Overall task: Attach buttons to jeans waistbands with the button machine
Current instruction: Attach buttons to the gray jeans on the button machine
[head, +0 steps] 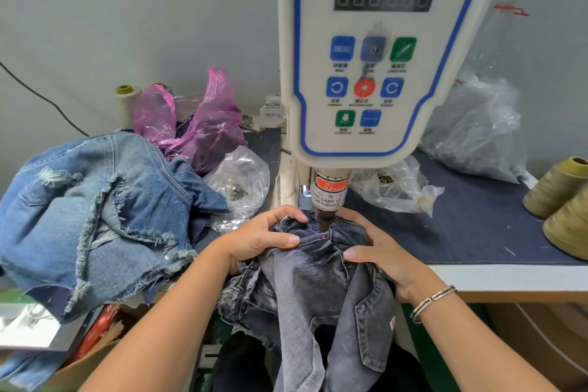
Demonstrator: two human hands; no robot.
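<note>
Dark grey jeans (pixel 318 283) lie with their waistband (pixel 313 237) under the punch head (pixel 327 200) of the white button machine (pixel 366 73). A small red light spot shows on the waistband just below the punch tip. My left hand (pixel 264 237) grips the waistband on the left of the punch, fingers curled over its far edge and thumb on top. On the right of the punch my right hand (pixel 375 248) holds the bunched denim, thumb pressing down. The rest of the jeans hangs off the table's front edge towards me.
A pile of light blue frayed denim (pixel 95 216) fills the left of the table. Behind it lie a pink plastic bag (pixel 203 124) and a clear bag of metal buttons (pixel 238 188). More clear bags (pixel 477 127) and olive thread cones (pixel 560 197) stand at the right.
</note>
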